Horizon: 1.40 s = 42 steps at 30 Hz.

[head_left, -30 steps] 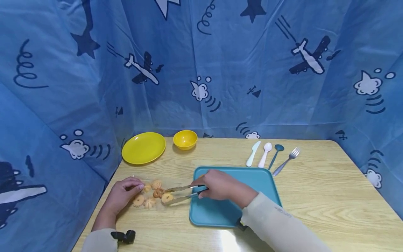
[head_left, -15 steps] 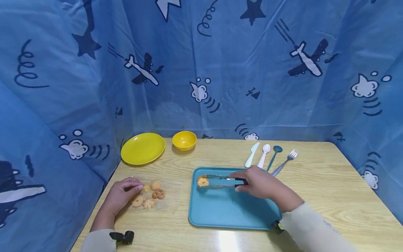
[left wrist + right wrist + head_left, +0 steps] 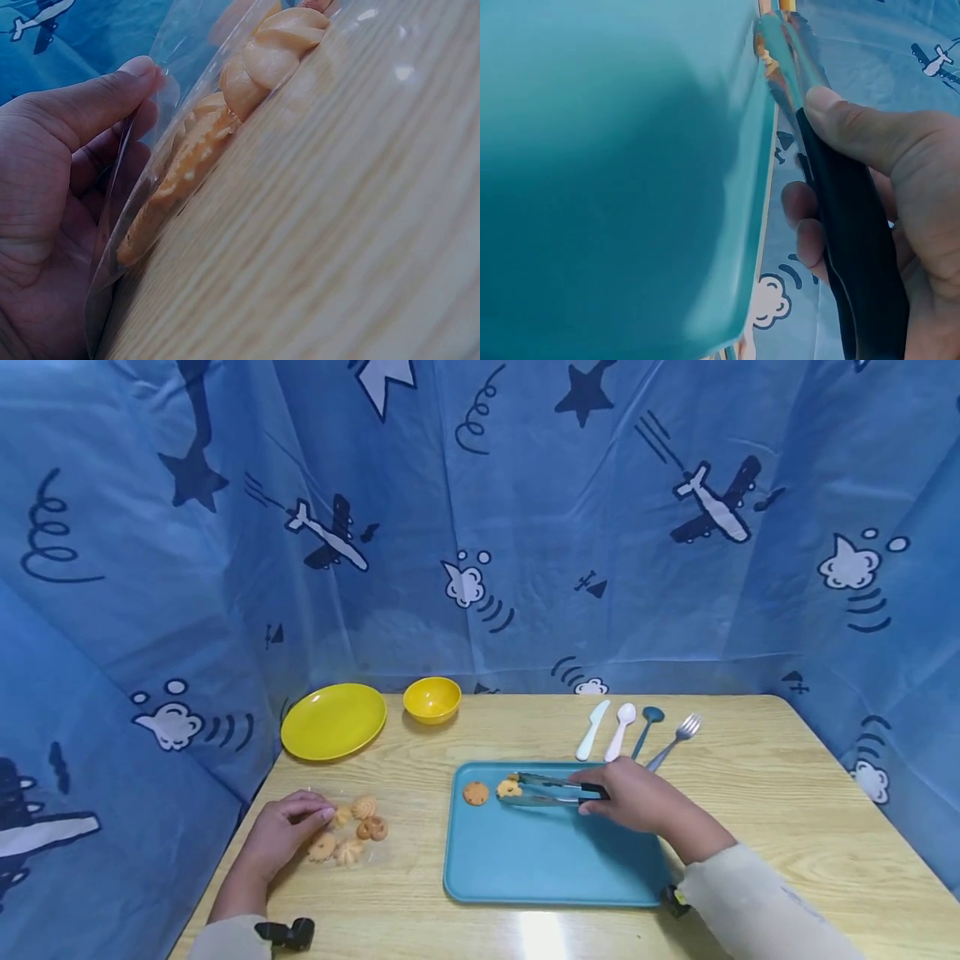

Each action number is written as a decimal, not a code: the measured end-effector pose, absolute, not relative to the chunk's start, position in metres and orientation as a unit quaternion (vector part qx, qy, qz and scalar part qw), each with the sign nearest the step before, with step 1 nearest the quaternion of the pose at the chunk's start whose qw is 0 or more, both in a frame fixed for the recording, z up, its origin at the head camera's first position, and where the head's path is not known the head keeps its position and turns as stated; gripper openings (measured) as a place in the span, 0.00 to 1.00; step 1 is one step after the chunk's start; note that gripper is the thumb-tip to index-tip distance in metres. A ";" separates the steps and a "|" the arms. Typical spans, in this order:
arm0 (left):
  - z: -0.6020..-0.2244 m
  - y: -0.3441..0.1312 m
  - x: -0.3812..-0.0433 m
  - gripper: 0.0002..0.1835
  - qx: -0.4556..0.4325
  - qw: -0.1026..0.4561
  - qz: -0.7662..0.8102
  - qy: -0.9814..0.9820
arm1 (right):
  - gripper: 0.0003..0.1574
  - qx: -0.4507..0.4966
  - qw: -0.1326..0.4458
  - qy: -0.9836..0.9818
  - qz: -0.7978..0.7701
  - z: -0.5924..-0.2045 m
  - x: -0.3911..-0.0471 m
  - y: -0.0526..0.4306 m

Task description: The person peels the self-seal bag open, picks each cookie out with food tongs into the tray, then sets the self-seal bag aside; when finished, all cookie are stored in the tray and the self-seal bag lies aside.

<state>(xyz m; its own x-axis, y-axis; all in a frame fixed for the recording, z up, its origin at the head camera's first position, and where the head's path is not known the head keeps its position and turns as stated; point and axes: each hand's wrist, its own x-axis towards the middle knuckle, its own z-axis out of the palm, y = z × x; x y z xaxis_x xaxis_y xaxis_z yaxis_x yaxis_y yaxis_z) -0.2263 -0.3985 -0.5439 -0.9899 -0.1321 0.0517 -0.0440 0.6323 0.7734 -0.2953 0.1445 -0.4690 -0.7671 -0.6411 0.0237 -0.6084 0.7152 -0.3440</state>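
Note:
My left hand pinches the edge of a clear plastic bag between thumb and fingers. Several cookies lie inside that bag on the table. Over the blue-green tray, my right hand grips a pair of metal tongs by their black handles. A ring-shaped cookie is between the tong tips, low over the tray's far left part. Just left of it a round cookie lies on the tray.
A yellow plate and a yellow bowl stand at the back left. Behind the tray lie a knife, a white spoon, a dark teal ladle and a fork. Blue curtains enclose the table.
My right hand has carried the ring-shaped cookie in the tongs from the bag to the tray, then slightly right, uncovering the round cookie. My left hand stays at the bag.

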 end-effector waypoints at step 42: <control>-0.550 -0.401 -0.227 0.11 0.036 0.063 -0.453 -0.888 | 0.25 -0.418 0.059 0.899 -0.119 -0.475 -0.273 -0.037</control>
<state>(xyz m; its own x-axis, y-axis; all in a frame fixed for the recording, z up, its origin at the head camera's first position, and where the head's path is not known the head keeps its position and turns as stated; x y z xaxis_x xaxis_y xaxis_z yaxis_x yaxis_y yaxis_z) -0.2271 -0.4009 -0.5504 -0.9895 -0.1208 0.0795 -0.0066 0.5865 0.8099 -0.2729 -0.0375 -0.4752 -0.6438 -0.7652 -0.0074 -0.7369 0.6226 -0.2632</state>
